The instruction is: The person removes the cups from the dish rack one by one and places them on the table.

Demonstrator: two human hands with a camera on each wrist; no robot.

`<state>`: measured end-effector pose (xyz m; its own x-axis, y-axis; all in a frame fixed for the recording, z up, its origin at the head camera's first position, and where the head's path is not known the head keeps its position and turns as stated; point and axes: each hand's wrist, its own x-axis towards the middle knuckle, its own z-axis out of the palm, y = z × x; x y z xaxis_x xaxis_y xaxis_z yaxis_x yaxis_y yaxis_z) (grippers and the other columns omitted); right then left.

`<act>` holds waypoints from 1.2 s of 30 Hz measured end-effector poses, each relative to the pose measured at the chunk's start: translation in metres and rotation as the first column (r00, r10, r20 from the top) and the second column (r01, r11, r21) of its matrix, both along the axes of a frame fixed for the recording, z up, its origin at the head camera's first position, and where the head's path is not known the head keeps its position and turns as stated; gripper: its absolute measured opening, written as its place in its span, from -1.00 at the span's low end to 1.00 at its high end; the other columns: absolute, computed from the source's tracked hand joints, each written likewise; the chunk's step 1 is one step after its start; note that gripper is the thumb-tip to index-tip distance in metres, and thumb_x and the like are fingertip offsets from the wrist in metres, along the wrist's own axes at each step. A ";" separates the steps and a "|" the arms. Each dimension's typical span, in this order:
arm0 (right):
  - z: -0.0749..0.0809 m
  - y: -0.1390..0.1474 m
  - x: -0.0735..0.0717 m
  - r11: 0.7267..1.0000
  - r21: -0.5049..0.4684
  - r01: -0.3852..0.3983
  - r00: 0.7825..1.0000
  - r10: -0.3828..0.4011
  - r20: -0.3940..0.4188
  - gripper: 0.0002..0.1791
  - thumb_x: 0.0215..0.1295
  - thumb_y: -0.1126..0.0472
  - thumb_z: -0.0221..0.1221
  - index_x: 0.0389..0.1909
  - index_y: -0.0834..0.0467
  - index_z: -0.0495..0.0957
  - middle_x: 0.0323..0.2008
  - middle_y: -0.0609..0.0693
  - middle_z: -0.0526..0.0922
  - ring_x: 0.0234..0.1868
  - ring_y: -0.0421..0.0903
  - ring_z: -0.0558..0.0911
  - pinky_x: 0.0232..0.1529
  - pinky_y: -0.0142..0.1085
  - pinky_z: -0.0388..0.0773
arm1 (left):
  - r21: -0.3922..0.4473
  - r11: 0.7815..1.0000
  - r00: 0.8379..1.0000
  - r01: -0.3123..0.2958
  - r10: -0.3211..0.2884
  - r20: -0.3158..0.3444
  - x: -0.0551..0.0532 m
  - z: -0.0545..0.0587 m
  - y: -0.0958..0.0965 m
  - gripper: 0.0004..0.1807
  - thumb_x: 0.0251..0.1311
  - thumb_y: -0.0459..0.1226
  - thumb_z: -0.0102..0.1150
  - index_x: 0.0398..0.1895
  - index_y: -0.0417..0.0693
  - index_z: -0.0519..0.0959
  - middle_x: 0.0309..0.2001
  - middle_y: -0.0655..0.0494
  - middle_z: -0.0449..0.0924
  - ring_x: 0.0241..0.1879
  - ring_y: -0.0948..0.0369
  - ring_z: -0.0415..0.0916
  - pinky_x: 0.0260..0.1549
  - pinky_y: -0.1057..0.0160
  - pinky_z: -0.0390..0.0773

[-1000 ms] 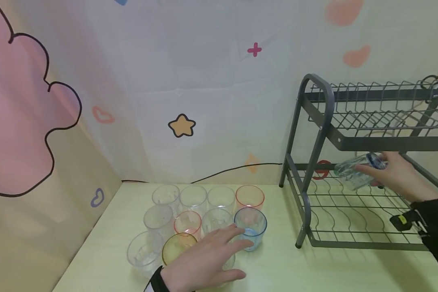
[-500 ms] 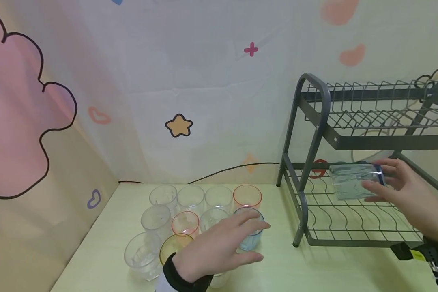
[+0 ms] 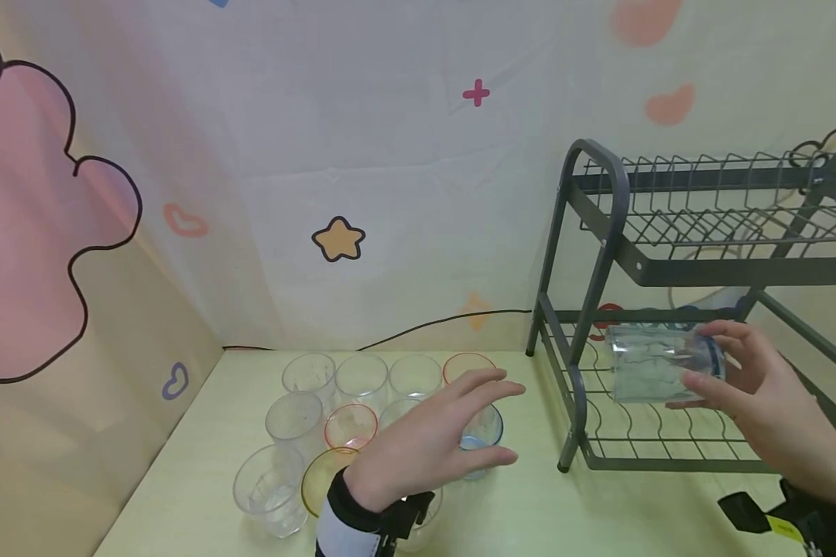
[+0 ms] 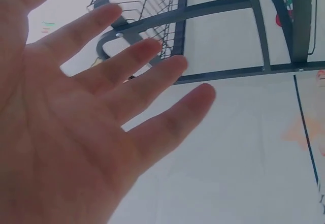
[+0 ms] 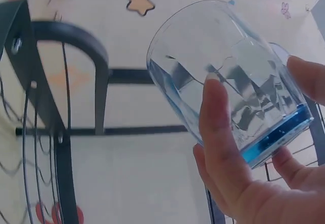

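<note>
In the head view my right hand [image 3: 759, 394] grips a clear glass [image 3: 648, 363] near its blue base, at the front of the rack's lower shelf. The glass lies on its side in the air, its mouth toward the left. Up close in the right wrist view, the thumb and fingers wrap the faceted glass [image 5: 228, 82] around its blue bottom. My left hand [image 3: 435, 437] hovers over the grouped glasses, fingers spread and holding nothing. Beneath it, a blue-rimmed glass [image 3: 484, 429] and a yellow glass [image 3: 323, 480] are partly covered.
A dark two-tier wire dish rack [image 3: 676, 464] stands at the right of the pale table [image 3: 529, 518]. Several clear glasses, such as one at the front left [image 3: 272, 487], stand upright beside a red-rimmed glass [image 3: 351, 425]. A patterned curtain [image 3: 404, 232] hangs behind.
My right hand has brought the glass lower and toward the front of the rack, turning it level on its side. My left hand has moved right and slightly up over the glasses.
</note>
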<state>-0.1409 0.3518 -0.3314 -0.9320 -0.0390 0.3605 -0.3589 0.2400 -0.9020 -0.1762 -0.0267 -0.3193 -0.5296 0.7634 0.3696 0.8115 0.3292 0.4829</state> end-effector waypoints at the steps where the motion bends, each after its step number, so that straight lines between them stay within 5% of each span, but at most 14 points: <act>1: -0.001 -0.002 0.001 0.998 -0.058 -0.035 0.999 0.035 -0.001 -0.37 0.37 0.56 0.01 0.33 -0.01 0.12 0.18 -0.01 0.17 -0.04 -0.25 0.57 -0.29 -0.25 0.67 | 0.011 1.000 1.000 -0.002 0.003 -0.001 0.000 0.000 0.002 -0.31 0.22 -0.05 0.31 0.40 0.07 0.32 0.39 0.09 0.22 0.29 0.18 0.32 0.21 0.25 0.37; 4: -0.003 -0.009 0.004 0.982 -0.159 -0.099 0.995 0.099 -0.007 -0.36 0.36 0.60 -0.04 0.32 0.01 0.13 0.22 -0.02 0.16 -0.01 -0.20 0.55 -0.22 -0.29 0.66 | 0.044 0.999 1.000 -0.018 0.018 -0.007 -0.001 -0.002 0.007 -0.24 0.19 -0.04 0.34 0.43 0.10 0.27 0.43 0.09 0.16 0.28 0.17 0.34 0.16 0.22 0.43; 13: -0.007 -0.038 0.008 0.939 -0.243 -0.242 0.968 0.250 0.003 -0.40 0.35 0.59 -0.09 0.31 0.06 0.15 0.32 0.10 0.10 0.14 -0.07 0.42 -0.02 -0.25 0.59 | 0.145 0.989 0.999 -0.017 0.022 -0.036 -0.004 -0.005 0.020 -0.11 0.07 -0.06 0.44 0.47 0.14 0.21 0.47 0.05 0.06 0.31 0.13 0.30 0.12 0.16 0.48; 20: -0.012 -0.057 0.007 0.916 -0.295 -0.272 0.950 0.305 0.070 -0.47 0.38 0.46 -0.04 0.25 -0.07 0.19 0.34 0.06 0.13 0.19 0.00 0.41 0.01 -0.14 0.58 | 0.157 0.987 0.996 0.023 -0.010 -0.088 0.001 -0.005 0.030 0.02 -0.02 -0.06 0.51 0.50 0.17 0.13 0.49 0.07 -0.02 0.27 0.09 0.36 0.08 0.24 0.49; 29: -0.020 -0.065 0.010 0.839 -0.378 -0.392 0.895 0.443 0.057 -0.53 0.44 0.44 -0.11 0.24 -0.04 0.15 0.31 0.04 0.27 0.18 0.01 0.47 0.06 -0.06 0.55 | 0.162 0.986 0.977 0.048 -0.013 -0.213 0.008 -0.007 0.039 0.06 -0.03 -0.03 0.52 0.51 0.17 0.07 0.49 0.09 0.00 0.22 0.13 0.42 0.03 0.19 0.52; 36: -0.025 -0.070 0.009 0.847 -0.389 -0.363 0.879 0.450 0.160 -0.55 0.48 0.31 -0.11 0.27 -0.10 0.09 0.23 0.01 0.33 0.14 0.00 0.49 0.05 0.02 0.54 | 0.163 0.986 0.973 0.038 0.001 -0.231 0.009 -0.009 0.038 0.02 -0.05 -0.07 0.53 0.47 0.18 0.14 0.44 0.06 0.11 0.13 0.15 0.47 -0.02 0.20 0.53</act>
<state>-0.1318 0.2816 -0.3567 -0.9165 -0.3503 0.1931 -0.1225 -0.2138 -0.9692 -0.1669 0.0114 -0.3282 -0.4020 0.6904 0.6015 0.9121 0.2444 0.3291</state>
